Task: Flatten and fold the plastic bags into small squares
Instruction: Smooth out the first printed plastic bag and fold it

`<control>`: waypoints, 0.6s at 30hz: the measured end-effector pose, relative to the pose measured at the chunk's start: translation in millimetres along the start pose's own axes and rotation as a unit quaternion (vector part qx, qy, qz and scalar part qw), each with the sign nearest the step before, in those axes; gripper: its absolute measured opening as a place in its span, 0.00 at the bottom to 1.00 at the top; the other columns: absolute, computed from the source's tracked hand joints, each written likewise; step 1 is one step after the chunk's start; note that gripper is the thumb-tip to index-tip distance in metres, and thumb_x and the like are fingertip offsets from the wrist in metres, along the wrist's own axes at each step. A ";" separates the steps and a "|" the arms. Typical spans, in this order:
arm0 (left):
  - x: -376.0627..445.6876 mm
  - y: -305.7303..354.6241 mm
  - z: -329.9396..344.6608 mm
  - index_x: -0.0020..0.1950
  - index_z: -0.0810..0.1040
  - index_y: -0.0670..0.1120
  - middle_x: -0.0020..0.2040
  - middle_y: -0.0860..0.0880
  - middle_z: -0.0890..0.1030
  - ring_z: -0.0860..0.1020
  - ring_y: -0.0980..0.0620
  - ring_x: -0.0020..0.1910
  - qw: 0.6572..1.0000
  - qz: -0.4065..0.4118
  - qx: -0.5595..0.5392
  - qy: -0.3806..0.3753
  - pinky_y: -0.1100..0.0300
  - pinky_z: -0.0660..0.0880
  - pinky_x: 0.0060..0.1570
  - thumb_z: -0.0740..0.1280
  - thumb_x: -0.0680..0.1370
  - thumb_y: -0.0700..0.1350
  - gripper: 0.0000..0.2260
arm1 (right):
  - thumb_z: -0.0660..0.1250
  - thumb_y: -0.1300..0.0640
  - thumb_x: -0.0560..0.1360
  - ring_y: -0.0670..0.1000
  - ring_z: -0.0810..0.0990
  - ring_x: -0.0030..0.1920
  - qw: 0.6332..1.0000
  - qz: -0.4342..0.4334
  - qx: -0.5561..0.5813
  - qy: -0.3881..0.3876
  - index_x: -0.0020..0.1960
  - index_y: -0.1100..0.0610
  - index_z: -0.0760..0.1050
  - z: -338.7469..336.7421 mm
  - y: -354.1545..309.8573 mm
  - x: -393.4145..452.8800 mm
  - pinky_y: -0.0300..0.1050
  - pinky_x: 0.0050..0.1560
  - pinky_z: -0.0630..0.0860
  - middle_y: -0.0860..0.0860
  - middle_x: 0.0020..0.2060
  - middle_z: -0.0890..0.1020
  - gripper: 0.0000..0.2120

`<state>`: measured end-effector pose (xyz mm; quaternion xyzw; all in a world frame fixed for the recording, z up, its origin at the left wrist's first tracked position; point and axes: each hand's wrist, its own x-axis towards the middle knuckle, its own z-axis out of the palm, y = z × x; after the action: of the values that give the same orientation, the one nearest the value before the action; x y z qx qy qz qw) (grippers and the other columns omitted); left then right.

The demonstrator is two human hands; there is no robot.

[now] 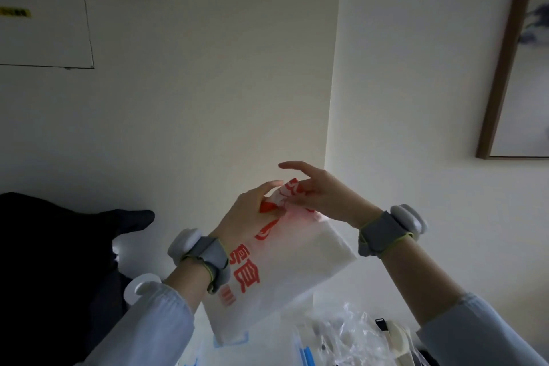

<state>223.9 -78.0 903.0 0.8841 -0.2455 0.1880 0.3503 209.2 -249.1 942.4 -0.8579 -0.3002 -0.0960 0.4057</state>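
Holding a white plastic bag with red printed characters (276,273) up in the air against the cream wall (208,83), both hands are working at its top end. The left hand (249,214) grips the bag's bunched red-and-white top, fingers curled round it with the index finger stretched along the upper edge. The right hand (320,193) pinches that same bunched top from the other side, thumb and lower fingers on the plastic, while its index finger sticks out straight above the bag, touching nothing.

The rest of the bag hangs down and slants between the two forearms, fairly flat, its lower corner reaching down in front of the clutter below. Both wrists wear grey straps with pale round pods (407,218), and the sleeves are light blue.

Below the bag's lower edge sits a crumpled clear plastic bag (353,333) among blurry white and blue stuff I can't make out. Left of the bag there's a dark black shape (59,261), and up to its right, a brown-framed picture (502,68) hangs on the wall.
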 end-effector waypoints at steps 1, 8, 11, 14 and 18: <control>-0.4 -3.5 0.0 0.66 0.70 0.51 0.51 0.53 0.79 0.77 0.57 0.46 1.000 -0.004 -0.011 0.026 0.71 0.70 0.43 0.67 0.75 0.45 0.20 | 0.69 0.63 0.72 0.51 0.82 0.45 1.000 0.000 -0.010 0.013 0.67 0.49 0.65 -3.4 2.5 -1.9 0.47 0.52 0.79 0.50 0.42 0.83 0.27; -12.3 -7.4 -12.7 0.54 0.78 0.48 0.49 0.42 0.83 0.82 0.42 0.47 0.917 -0.132 -0.364 0.095 0.47 0.79 0.51 0.61 0.79 0.47 0.09 | 0.75 0.54 0.66 0.53 0.76 0.48 0.985 0.105 -0.041 0.133 0.59 0.56 0.70 -1.5 34.8 -14.5 0.49 0.51 0.76 0.52 0.48 0.77 0.26; -16.4 0.5 -15.8 0.54 0.79 0.49 0.49 0.43 0.84 0.83 0.45 0.45 0.879 -0.148 -0.451 0.057 0.50 0.80 0.46 0.60 0.79 0.50 0.11 | 0.69 0.64 0.71 0.57 0.78 0.46 0.922 0.144 0.291 0.210 0.51 0.66 0.75 2.1 40.2 -16.1 0.53 0.50 0.76 0.58 0.43 0.80 0.10; -20.2 6.5 -15.7 0.60 0.76 0.50 0.52 0.44 0.83 0.83 0.45 0.49 0.849 -0.161 -0.503 -0.008 0.51 0.80 0.47 0.57 0.79 0.55 0.16 | 0.62 0.59 0.77 0.55 0.79 0.46 0.881 0.178 0.386 0.209 0.52 0.67 0.76 6.9 39.1 -16.5 0.49 0.51 0.76 0.59 0.45 0.81 0.11; -24.0 13.6 -16.8 0.62 0.75 0.49 0.53 0.44 0.83 0.83 0.46 0.48 0.811 -0.166 -0.557 -0.060 0.53 0.80 0.44 0.56 0.78 0.59 0.20 | 0.56 0.52 0.80 0.61 0.78 0.52 0.885 0.217 0.366 0.188 0.60 0.70 0.71 14.6 33.6 -8.9 0.58 0.59 0.74 0.65 0.53 0.78 0.21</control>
<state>194.0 -67.4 909.6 0.5739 -0.1780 -0.0953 0.7937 220.8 -258.5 907.8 -0.6582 -0.0388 -0.0484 0.7502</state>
